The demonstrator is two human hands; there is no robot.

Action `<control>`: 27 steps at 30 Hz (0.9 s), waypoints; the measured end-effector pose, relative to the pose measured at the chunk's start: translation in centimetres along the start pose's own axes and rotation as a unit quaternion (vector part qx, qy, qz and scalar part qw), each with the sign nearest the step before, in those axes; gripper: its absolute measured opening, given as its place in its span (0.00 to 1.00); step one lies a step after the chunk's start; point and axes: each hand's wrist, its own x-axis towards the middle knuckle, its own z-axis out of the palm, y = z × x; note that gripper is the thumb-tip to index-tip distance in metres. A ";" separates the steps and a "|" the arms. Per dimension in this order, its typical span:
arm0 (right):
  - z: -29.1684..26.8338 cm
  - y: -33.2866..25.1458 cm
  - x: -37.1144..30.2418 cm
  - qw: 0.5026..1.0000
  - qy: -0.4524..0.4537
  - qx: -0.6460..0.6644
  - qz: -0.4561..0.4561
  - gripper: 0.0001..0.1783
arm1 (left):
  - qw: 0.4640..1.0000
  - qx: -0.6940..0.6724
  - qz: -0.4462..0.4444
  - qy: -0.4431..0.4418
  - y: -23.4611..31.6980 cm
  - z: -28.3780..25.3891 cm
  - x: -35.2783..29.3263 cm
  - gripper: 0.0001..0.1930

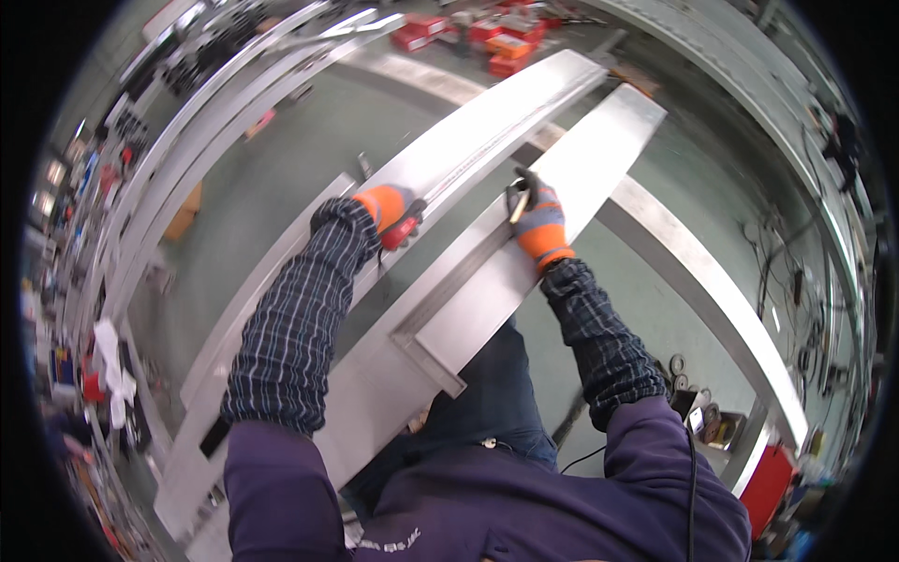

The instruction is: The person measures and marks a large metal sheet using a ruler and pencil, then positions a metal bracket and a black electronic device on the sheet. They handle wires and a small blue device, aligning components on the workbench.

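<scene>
My left hand (pixel 384 204), in an orange and grey work glove, is closed around a compact red tool with dark parts (pixel 403 230); its exact kind I cannot make out. It is beside a long silver metal beam (pixel 478 131). Against a second wide metal beam (pixel 599 140) rests my right hand (pixel 541 225), gloved alike, its fingers closed on a thin pale-yellow stick (pixel 519 208). A flat metal bar with a short crosspiece at its near end (pixel 433 361) lies along this second beam, running from near my body toward the right hand.
A metal crossbeam (pixel 698 258) runs beneath to the right. Long metal profiles (pixel 201 155) stand at the left. Red boxes (pixel 510 42) are on the floor at the far side. Round discs (pixel 679 373) and cables (pixel 768 262) lie at the right.
</scene>
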 end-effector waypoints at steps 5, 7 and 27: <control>-2.0 6.2 0.6 0.998 0.042 -0.004 -0.039 0.25 | 0.960 0.246 0.046 0.123 0.0 0.6 -10.0 0.13; -2.2 4.0 0.3 0.999 0.003 0.037 -0.018 0.22 | 0.965 0.204 -0.049 0.155 -0.8 1.1 -21.6 0.13; -2.8 7.9 2.6 0.992 -0.036 -0.091 -0.077 0.24 | 0.780 -0.034 -0.395 0.485 -30.2 23.6 -53.1 0.12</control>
